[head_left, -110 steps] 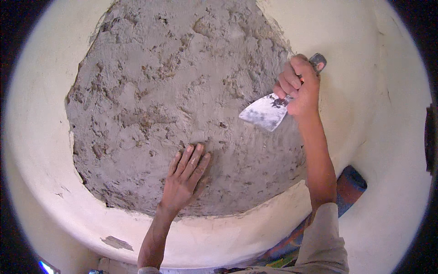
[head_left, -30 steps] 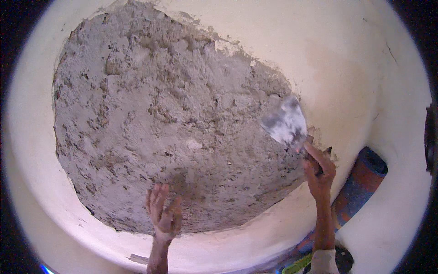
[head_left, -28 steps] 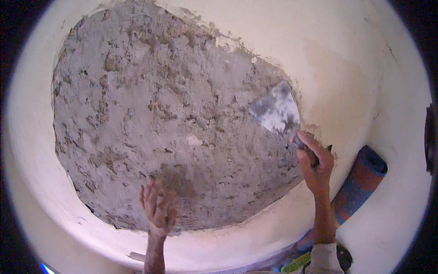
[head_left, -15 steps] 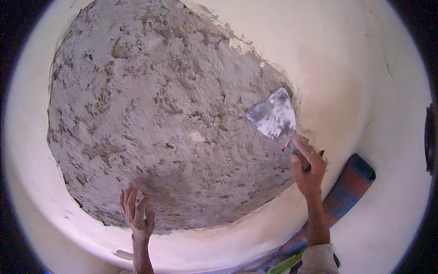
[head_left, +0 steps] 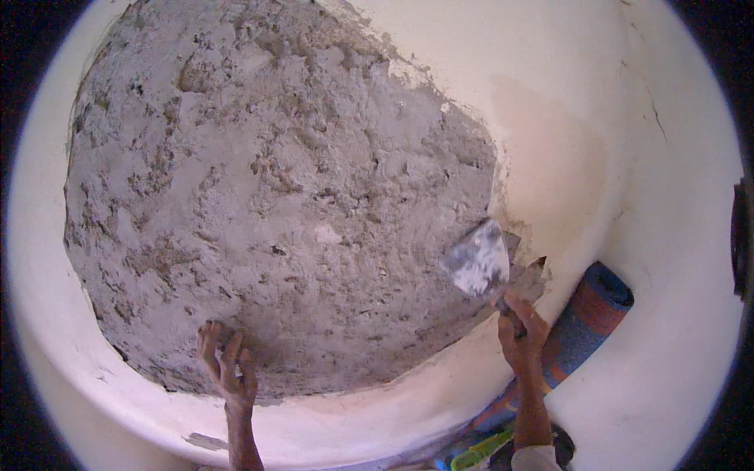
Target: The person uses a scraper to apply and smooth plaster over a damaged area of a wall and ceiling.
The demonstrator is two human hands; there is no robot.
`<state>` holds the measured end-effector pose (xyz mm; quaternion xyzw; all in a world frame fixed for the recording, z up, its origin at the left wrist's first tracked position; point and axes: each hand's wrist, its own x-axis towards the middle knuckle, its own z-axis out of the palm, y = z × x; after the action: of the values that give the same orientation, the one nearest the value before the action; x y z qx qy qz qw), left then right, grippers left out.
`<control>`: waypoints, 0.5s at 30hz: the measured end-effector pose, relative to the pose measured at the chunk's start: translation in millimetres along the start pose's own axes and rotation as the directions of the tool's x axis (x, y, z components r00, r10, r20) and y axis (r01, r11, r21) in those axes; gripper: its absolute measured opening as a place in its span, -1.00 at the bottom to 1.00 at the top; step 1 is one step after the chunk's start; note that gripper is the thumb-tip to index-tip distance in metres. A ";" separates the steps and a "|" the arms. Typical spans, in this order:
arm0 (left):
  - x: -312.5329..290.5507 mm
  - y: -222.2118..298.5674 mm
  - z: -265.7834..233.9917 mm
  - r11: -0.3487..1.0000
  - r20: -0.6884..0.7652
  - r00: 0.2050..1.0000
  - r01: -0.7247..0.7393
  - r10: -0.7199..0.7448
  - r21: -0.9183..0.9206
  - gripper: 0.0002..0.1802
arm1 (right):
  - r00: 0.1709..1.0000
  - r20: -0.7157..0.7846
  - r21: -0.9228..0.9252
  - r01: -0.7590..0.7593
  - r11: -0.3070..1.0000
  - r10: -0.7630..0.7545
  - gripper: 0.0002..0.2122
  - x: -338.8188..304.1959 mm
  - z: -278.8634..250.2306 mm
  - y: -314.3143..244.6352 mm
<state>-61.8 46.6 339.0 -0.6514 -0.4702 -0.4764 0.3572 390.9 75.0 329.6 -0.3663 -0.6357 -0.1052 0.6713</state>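
A large patch of rough grey bare plaster (head_left: 275,196) fills the cream painted wall (head_left: 565,141) in front of me. My right hand (head_left: 521,337) grips the handle of a wide putty knife (head_left: 479,257), whose smeared metal blade lies against the patch's right edge, where the paint is chipped. My left hand (head_left: 228,369) rests flat on the lower part of the grey patch, fingers spread upward, holding nothing.
A rolled mat (head_left: 577,330) with blue, orange and red bands leans against the wall at lower right. A green object (head_left: 479,449) lies by its lower end. A crack (head_left: 656,118) runs down the wall at upper right. A dark fixture (head_left: 740,239) sits at the right rim.
My right hand has drawn the putty knife down and to the right along the patch's edge. My left hand has shifted along the bottom of the patch, still flat on it.
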 end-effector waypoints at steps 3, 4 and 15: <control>-0.6 0.7 2.3 1.000 0.012 1.000 -0.005 0.005 0.005 -0.72 | 0.999 -0.045 0.041 0.017 0.999 -0.015 -0.66 -15.4 3.3 8.0; -0.9 -0.4 3.5 1.000 0.006 1.000 -0.011 0.011 -0.006 -0.73 | 1.000 -0.027 0.014 0.010 1.000 -0.010 -0.67 -9.2 5.6 5.6; -8.8 -12.3 -6.6 0.995 0.097 0.993 -0.076 0.069 0.072 -0.64 | 1.000 0.009 -0.033 0.005 0.999 -0.004 -0.67 41.7 20.5 -24.9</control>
<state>-76.3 41.8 332.8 -0.6759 -0.4800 -0.4138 0.3761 366.9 83.7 375.8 -0.3763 -0.6377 -0.1155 0.6621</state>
